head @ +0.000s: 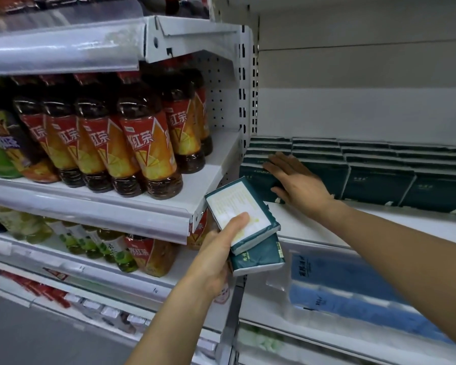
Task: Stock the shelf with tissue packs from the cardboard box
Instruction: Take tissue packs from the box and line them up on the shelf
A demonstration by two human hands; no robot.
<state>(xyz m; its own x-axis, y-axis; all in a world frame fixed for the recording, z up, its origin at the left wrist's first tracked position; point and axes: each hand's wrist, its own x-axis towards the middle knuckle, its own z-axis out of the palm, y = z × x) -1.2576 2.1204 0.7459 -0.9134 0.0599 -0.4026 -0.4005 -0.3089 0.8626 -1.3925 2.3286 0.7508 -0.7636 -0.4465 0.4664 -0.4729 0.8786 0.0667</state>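
Head cam is all we've got here, looking down at a shop shelf (313, 227) with both our arms reaching in. Our left hand (219, 248) grips two tissue packs (244, 222) stacked one on the other, thumb pressed across the white back label of the top one, fingers curled underneath; the lower pack pokes out below with its dark green face showing. The stack sits in the air just in front of the white shelf edge, tilted a bit.

Our right hand (295, 183) is flat and relaxed, fingers stretched out, resting on top of the leftmost dark green tissue pack in the row of shelved tissue packs (379, 167). Those packs stand side by side several rows deep, running off to the right along the back of the shelf.

To the left there's a neighbouring shelf full of iced tea bottles (142, 143) with red and orange labels, and green tea bottles (98, 246) on the level below. Under the tissue shelf we can see blue wrapped paper packs (353, 293), kind of blurry. The cardboard box isn't in the shot.
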